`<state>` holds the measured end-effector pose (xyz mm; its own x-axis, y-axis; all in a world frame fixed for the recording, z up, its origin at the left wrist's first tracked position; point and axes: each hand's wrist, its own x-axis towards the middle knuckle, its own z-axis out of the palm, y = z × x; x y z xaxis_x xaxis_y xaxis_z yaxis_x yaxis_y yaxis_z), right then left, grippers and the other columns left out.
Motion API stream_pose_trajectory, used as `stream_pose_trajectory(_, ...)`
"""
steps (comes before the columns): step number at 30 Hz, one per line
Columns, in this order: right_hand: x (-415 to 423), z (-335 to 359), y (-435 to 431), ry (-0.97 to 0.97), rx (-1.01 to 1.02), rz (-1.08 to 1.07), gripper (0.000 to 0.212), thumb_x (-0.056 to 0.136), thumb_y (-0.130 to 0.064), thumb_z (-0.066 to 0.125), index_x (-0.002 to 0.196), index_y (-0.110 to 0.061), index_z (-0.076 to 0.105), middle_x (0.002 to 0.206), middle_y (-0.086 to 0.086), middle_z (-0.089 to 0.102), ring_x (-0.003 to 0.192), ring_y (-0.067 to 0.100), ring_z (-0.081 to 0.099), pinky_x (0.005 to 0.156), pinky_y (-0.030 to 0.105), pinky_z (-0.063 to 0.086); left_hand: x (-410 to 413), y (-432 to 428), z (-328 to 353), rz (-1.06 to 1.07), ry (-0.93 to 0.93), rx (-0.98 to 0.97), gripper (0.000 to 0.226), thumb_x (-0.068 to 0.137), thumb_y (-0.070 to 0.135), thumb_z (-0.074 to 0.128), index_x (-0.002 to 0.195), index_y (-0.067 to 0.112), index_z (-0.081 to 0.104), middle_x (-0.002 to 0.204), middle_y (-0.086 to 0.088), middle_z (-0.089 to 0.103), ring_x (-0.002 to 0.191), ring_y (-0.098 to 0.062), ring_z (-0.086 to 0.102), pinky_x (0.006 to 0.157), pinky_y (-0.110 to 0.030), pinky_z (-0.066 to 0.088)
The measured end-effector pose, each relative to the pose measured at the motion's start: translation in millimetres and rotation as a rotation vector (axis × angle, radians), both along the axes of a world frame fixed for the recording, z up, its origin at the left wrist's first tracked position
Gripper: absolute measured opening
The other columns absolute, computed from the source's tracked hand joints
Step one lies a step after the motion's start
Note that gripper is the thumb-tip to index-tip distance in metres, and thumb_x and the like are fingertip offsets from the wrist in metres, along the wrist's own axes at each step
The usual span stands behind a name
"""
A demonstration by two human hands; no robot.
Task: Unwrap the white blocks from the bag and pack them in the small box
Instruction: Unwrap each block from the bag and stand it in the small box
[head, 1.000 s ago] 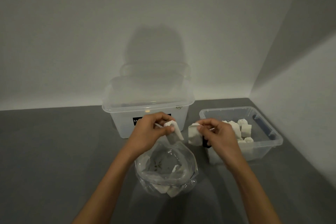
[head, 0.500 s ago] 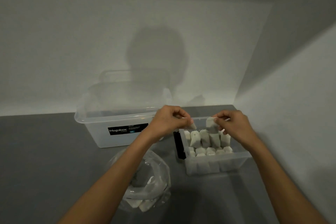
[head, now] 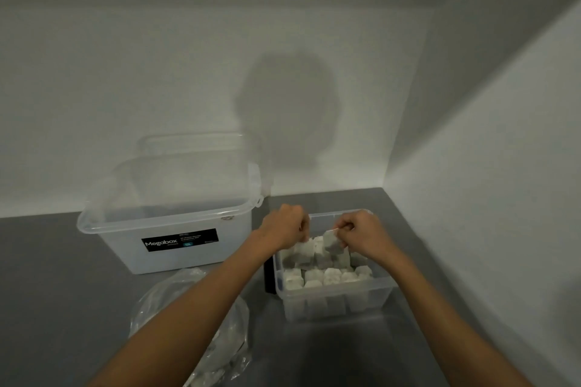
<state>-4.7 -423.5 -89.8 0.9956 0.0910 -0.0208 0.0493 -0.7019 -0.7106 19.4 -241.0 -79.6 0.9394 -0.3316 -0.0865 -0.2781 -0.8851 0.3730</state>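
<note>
Thumb and curled fingers of the right hand [head: 361, 234] pinch a white block [head: 330, 241] by its top, holding it tilted just above the packed blocks [head: 323, 276] that fill the small box [head: 377, 298]. Over the box's far left part, the left hand [head: 284, 226] curls its fingers down onto another block [head: 303, 249]; whether it grips it cannot be told. Left of the box and nearer lies the clear bag [head: 157, 302]; left and farther back stands a large clear tub [head: 119, 248].
</note>
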Motion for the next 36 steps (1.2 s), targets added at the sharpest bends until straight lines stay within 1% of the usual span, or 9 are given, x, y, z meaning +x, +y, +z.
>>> stream_pose_trajectory(4, 7.6, -6.2, 10.2, 0.109, 0.002, 0.052, 0.016, 0.084, 0.001, 0.055, 0.080, -0.001, 0.070, 0.070, 0.018, 0.069, 0.063, 0.021, 0.065, 0.062, 0.031, 0.056, 1.2, -11.3, -9.9, -0.061, -0.041, 0.364, 0.017, 0.091, 0.013, 0.054, 0.106, 0.011, 0.060, 0.113, -0.012, 0.061, 0.100, -0.029, 0.061, 0.085, -0.039, 0.049)
stream_pose_trajectory(9, 17.9, -19.9, 27.7, 0.249, -0.024, 0.099, 0.019, 0.087, 0.002, 0.052, 0.083, -0.010, 0.067, 0.060, 0.007, 0.065, 0.055, 0.020, 0.063, 0.055, 0.030, 0.056, 3.5, -11.9, -29.7, -0.127, -0.219, 0.652, 0.017, 0.093, 0.007, 0.051, 0.108, 0.010, 0.058, 0.111, -0.009, 0.064, 0.102, -0.025, 0.062, 0.091, -0.037, 0.042)
stream_pose_trajectory(13, 26.7, -32.4, 38.5, 0.240, -0.088, 0.099, 0.020, 0.089, 0.002, 0.048, 0.092, -0.003, 0.067, 0.077, 0.014, 0.067, 0.063, 0.022, 0.063, 0.064, 0.033, 0.056, 2.4, -14.2, -32.5, -0.150, -0.286, 0.801, 0.015, 0.089, 0.002, 0.055, 0.099, 0.012, 0.061, 0.093, -0.003, 0.066, 0.092, -0.020, 0.063, 0.097, -0.039, 0.036)
stream_pose_trajectory(16, 29.9, -38.1, 44.4, 0.202, -0.120, 0.083, 0.020, 0.090, 0.000, 0.050, 0.096, 0.002, 0.068, 0.092, 0.019, 0.069, 0.081, 0.029, 0.067, 0.072, 0.033, 0.053, 2.1, -18.9, -31.1, -0.165, -0.305, 0.860, 0.018, 0.088, 0.002, 0.055, 0.082, 0.019, 0.054, 0.067, 0.003, 0.049, 0.083, -0.017, 0.060, 0.097, -0.038, 0.033)
stream_pose_trajectory(19, 32.9, -42.4, 51.0, 0.162, -0.182, 0.055, 0.022, 0.090, -0.001, 0.049, 0.072, -0.004, 0.061, 0.082, 0.016, 0.066, 0.074, 0.025, 0.061, 0.068, 0.032, 0.049, 4.0, -21.8, -36.2, -0.177, -0.290, 0.924, 0.025, 0.090, 0.006, 0.055, 0.072, 0.020, 0.046, 0.057, 0.003, 0.036, 0.061, -0.014, 0.042, 0.095, -0.036, 0.033)
stream_pose_trajectory(22, 34.5, -48.8, 55.7, 0.128, -0.238, 0.038, 0.034, 0.092, -0.003, 0.049, 0.061, -0.015, 0.046, 0.072, 0.007, 0.055, 0.068, 0.021, 0.054, 0.065, 0.031, 0.047, 6.8, -22.1, -41.1, -0.151, -0.267, 0.948, 0.018, 0.090, 0.008, 0.057, 0.078, 0.021, 0.053, 0.061, 0.004, 0.043, 0.067, -0.014, 0.046, 0.095, -0.037, 0.034)
stream_pose_trajectory(26, 33.5, -47.7, 56.6, 0.118, -0.282, 0.055, 0.016, 0.094, -0.005, 0.049, 0.081, -0.011, 0.057, 0.084, 0.011, 0.059, 0.075, 0.023, 0.056, 0.066, 0.029, 0.043, 6.1, -20.2, -41.2, -0.143, -0.271, 0.943, 0.011, 0.090, 0.010, 0.057, 0.090, 0.020, 0.061, 0.074, 0.002, 0.054, 0.086, -0.015, 0.059, 0.099, -0.037, 0.033)
stream_pose_trajectory(28, 34.1, -47.7, 55.8, 0.115, -0.299, 0.063, 0.017, 0.095, -0.004, 0.049, 0.080, -0.011, 0.055, 0.087, 0.011, 0.057, 0.076, 0.022, 0.054, 0.067, 0.029, 0.043, 5.0, -18.3, -40.3, -0.135, -0.295, 0.916, 0.011, 0.090, 0.008, 0.056, 0.092, 0.017, 0.063, 0.081, 0.001, 0.063, 0.088, -0.017, 0.060, 0.099, -0.038, 0.033)
stream_pose_trajectory(36, 33.8, -26.2, 51.7, 0.049, -0.380, 0.062, 0.012, 0.090, -0.005, 0.051, 0.092, -0.007, 0.062, 0.101, 0.013, 0.064, 0.089, 0.029, 0.063, 0.078, 0.035, 0.052, -4.4, 3.9, -20.9, -0.014, -0.395, 0.566, 0.015, 0.092, 0.015, 0.045, 0.093, 0.016, 0.060, 0.091, -0.003, 0.068, 0.084, -0.023, 0.063, 0.088, -0.037, 0.034)
